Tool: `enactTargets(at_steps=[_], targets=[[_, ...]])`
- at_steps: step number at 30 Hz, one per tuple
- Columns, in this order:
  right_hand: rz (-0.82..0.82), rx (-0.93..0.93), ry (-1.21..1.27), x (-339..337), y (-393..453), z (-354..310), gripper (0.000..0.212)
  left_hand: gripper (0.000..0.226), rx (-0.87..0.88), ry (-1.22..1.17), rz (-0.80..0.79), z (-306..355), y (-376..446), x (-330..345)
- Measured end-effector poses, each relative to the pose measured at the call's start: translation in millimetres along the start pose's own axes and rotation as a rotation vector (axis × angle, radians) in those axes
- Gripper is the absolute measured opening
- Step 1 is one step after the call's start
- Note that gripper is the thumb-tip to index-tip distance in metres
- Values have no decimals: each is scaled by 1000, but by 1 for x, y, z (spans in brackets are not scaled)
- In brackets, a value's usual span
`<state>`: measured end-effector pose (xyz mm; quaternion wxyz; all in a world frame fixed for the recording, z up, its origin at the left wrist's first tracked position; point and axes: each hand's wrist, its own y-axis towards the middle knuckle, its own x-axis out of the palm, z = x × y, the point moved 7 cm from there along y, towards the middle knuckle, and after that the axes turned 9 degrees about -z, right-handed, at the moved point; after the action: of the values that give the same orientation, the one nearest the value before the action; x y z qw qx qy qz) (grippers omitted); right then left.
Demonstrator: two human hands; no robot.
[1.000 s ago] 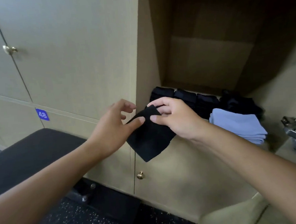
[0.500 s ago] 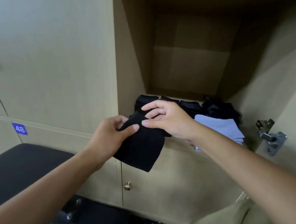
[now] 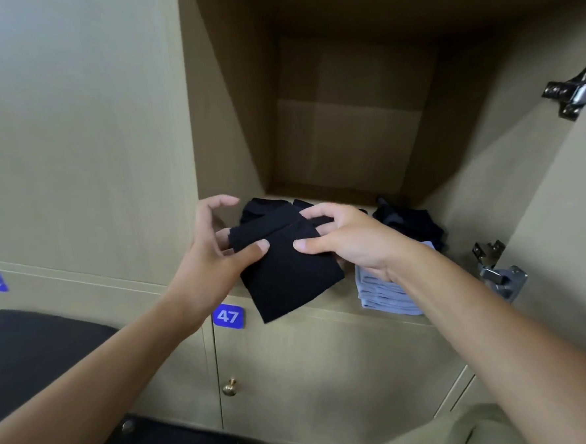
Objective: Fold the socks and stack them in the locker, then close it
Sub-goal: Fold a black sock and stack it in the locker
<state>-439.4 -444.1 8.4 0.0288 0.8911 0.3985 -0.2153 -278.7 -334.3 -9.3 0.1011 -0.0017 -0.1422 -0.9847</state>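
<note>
Black knit fabric fills the middle of my view: the folded black sock (image 3: 289,273) hangs in front of the open locker (image 3: 347,122), just at its front lip and above the blue tag marked 47 (image 3: 228,316). I read it as held there, not yet inside, so that the fold can be squared off before it goes onto the row. Behind it, dark folded socks (image 3: 267,209) line the locker floor, a looser dark bundle (image 3: 408,221) lies to the right, and a pile of folded light-blue socks (image 3: 388,291) sits at the front edge, which leaves the near-left floor as the likely landing spot.

My left hand (image 3: 218,254) pinches the sock's upper left corner: the thumb presses on the front face, at least one finger goes behind the cloth, and the index finger arches free above. My right hand (image 3: 347,239) pinches the upper right edge, thumb on the front, fingers curled over the top fold. The two thumbs nearly face each other across the cloth, so the sock is stretched flat between them while its lower part hangs free.

Both forearms reach up and forward from the lower corners of the view, wrists fairly level. At right the door hinges (image 3: 500,271) show on the open door; closing it comes later, I judge.
</note>
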Motion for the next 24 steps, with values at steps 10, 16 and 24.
enactTargets(at_steps=[10, 16, 24], targets=[[141, -34, -41, -40, -3, 3, 63, 27, 8, 145, -227, 2, 27, 30], [322, -34, 115, -79, -11, 12, 57, 13, 64, 178, -196, -7, 51, 57], [444, -28, 313, -109, -14, 32, 43, 19, 100, 61, 31, -12, 104, 70]])
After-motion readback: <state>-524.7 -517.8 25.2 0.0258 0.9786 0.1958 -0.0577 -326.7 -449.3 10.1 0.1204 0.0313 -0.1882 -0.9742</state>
